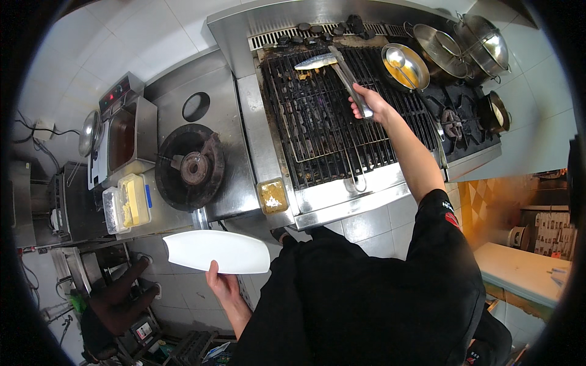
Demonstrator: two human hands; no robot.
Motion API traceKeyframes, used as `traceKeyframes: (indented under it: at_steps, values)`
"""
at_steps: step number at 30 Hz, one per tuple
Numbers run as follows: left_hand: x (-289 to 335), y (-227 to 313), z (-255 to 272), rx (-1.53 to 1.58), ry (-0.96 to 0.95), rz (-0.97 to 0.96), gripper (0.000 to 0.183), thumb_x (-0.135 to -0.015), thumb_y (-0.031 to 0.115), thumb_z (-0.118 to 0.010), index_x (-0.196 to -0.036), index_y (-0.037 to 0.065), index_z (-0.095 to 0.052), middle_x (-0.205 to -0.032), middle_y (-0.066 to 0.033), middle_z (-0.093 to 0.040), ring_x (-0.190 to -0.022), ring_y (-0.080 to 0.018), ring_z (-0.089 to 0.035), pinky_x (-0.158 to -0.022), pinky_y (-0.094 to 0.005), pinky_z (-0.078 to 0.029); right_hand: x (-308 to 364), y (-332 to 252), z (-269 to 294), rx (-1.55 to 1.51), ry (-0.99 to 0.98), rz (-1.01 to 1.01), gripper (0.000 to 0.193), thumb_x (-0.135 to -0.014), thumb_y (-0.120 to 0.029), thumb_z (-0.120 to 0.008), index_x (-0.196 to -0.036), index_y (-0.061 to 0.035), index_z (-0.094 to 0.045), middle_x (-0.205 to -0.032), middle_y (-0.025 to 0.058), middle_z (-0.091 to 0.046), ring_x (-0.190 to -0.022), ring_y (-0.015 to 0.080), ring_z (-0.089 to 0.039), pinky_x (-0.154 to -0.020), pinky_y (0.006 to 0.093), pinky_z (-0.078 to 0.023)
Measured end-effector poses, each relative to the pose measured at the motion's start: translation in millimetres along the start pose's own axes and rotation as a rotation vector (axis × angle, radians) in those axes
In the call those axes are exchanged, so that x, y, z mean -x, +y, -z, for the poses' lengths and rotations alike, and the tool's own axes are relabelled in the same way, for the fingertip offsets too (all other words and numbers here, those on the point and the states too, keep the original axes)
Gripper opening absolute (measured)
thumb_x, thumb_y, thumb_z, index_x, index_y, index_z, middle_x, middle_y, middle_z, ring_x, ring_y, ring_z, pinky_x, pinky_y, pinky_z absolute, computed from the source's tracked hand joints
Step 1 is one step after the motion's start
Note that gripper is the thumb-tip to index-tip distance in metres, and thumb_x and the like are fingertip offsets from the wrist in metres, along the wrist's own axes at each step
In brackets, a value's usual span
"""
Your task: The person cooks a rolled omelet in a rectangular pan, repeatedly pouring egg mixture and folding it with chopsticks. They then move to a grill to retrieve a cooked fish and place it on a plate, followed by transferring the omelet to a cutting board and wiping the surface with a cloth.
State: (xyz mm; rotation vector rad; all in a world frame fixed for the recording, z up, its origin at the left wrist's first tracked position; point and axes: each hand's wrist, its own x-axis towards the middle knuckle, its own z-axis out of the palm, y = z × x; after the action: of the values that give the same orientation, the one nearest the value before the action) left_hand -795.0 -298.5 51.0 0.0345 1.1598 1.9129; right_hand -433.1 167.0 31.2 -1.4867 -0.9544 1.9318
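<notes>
My right hand (373, 104) is closed round metal tongs (348, 76), arm stretched over the grill. The tongs' far end meets a silvery fish or fillet (313, 62) at the back of the black grill grate (293, 122); whether the fish is lifted off the bars I cannot tell. Below the counter's front edge, my left hand (223, 288) grips the near rim of a long white plate (213, 251), thumb on top and the other fingers mostly hidden beneath. Nothing lies on the plate.
Right of the grate stands a pan (421, 61) of yellow liquid with a ladle (395, 58). A pot with strainers (436, 46) is behind. Leftward are a small seasoning tray (273, 196), a round burner (195, 168) and plastic tubs (133, 201). Another person (119, 299) is at lower left.
</notes>
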Motion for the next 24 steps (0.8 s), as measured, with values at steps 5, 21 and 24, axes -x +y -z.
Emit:
traceKeyframes:
  at_steps: [5,21,24]
  values:
    - [0,1,-6,0.000,-0.009,-0.005,0.043,-0.084,0.011,-0.058,-0.121,-0.007,-0.046,-0.113,-0.0143,-0.056,-0.105,-0.0250,-0.055,-0.094,-0.0390,-0.043,-9,13,6,0.004,0.014,0.006,0.041,-0.093,-0.043,-0.048,-0.085,-0.0033,-0.054,-0.062,0.0042,-0.056,-0.046,0.0142,-0.052,-0.042,0.0273,-0.047]
    - [1,2,7,0.006,-0.005,-0.015,0.044,-0.085,0.013,-0.056,-0.123,-0.006,-0.045,-0.113,-0.0142,-0.056,-0.105,-0.0268,-0.056,-0.095,-0.0409,-0.043,21,-16,-18,0.475,0.275,0.221,0.035,-0.089,-0.037,-0.057,-0.083,-0.0022,-0.057,-0.060,0.0032,-0.055,-0.042,0.0119,-0.050,-0.038,0.0255,-0.042]
    - [0,2,12,0.018,-0.010,-0.013,0.045,-0.084,0.013,-0.057,-0.123,-0.005,-0.045,-0.113,-0.0139,-0.056,-0.106,-0.0270,-0.055,-0.095,-0.0412,-0.042,39,-39,-29,0.721,0.385,0.301,0.041,-0.088,-0.038,-0.059,-0.082,0.0021,-0.061,-0.060,0.0068,-0.058,-0.046,0.0144,-0.055,-0.042,0.0285,-0.043]
